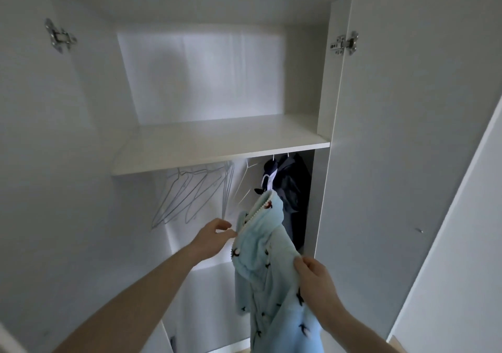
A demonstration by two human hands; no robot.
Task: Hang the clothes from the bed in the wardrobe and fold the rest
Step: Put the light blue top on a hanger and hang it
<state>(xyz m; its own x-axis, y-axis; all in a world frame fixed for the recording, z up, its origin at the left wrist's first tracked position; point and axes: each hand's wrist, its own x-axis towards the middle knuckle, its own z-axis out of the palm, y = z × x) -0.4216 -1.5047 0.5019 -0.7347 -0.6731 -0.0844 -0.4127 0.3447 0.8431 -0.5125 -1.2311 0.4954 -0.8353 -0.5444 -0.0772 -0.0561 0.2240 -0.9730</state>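
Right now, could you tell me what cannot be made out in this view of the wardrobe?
- Head view: the rail carrying the empty wire hangers is hidden by the shelf.
- Whether the light blue garment hangs on a hanger: its collar covers that spot.
- The dark clothes are too shadowed to tell apart.
- The garment's hem is cut off by the bottom edge.
- The left hand and right hand grip the fabric.
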